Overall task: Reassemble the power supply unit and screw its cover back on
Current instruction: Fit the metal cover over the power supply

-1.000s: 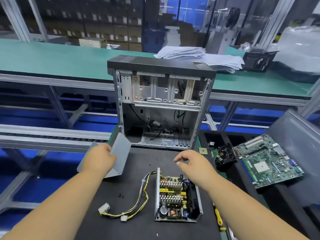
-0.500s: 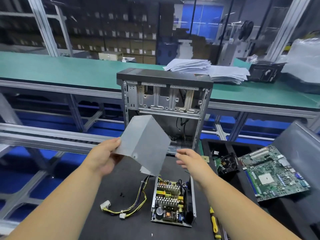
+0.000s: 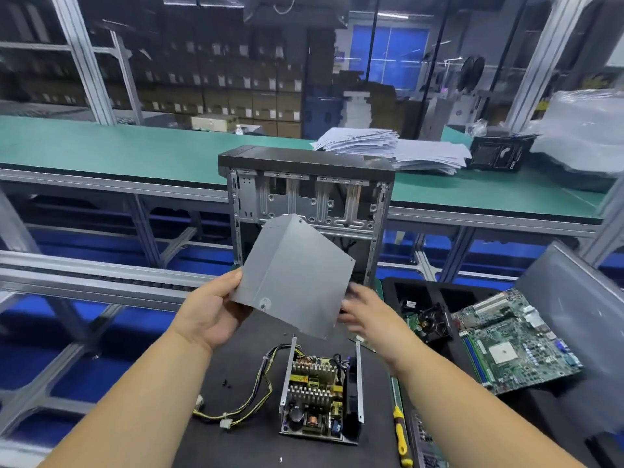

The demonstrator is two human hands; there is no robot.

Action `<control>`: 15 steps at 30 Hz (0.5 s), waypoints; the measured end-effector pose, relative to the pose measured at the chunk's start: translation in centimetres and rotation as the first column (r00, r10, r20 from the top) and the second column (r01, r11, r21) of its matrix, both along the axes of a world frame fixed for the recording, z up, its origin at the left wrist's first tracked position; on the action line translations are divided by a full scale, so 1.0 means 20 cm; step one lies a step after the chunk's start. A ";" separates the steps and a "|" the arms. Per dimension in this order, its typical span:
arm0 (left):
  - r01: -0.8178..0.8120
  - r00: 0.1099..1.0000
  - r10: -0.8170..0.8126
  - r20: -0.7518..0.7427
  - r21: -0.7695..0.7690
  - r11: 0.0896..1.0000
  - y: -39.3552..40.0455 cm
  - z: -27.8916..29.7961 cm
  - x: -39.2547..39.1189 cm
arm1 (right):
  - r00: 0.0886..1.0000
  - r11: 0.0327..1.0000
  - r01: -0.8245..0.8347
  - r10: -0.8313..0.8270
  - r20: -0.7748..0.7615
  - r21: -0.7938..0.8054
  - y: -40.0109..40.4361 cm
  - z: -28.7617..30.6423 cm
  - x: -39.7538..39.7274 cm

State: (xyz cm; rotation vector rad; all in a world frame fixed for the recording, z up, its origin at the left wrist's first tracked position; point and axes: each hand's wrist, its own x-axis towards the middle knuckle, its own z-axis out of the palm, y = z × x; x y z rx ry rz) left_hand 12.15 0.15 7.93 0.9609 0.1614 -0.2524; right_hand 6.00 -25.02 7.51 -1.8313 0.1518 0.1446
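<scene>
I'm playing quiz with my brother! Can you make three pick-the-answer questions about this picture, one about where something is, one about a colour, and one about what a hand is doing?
1. Where is the open power supply?
A. on the black mat
B. inside the computer case
C. on the green bench

2. What colour is the screwdriver handle?
A. red
B. yellow
C. blue

3. What is the left hand doing?
A. resting flat
B. holding the grey metal cover
C. gripping the screwdriver

Answers: 1 A, it lies on the mat below the hands. 2 B, the handle is bright yellow. 3 B, the thumb and fingers grip the cover's edge.

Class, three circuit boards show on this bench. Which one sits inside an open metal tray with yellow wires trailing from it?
The power supply board, below the raised cover. The green motherboard and the board under the fan lie bare.
</scene>
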 end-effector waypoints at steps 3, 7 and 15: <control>0.027 0.997 -0.025 -0.067 0.029 0.999 -0.03 0.03 0.01 | 0.949 0.763 0.135 0.084 0.304 -0.632 -0.08 0.02 -0.03; 0.089 0.988 -0.077 -0.135 0.085 0.992 -0.10 0.08 0.02 | 0.764 0.324 0.245 0.515 0.388 -0.914 -0.13 0.06 -0.03; 0.204 0.973 -0.190 -0.133 0.102 0.974 -0.20 0.12 0.03 | 0.713 0.138 0.222 0.652 0.257 -0.965 -0.16 0.14 -0.02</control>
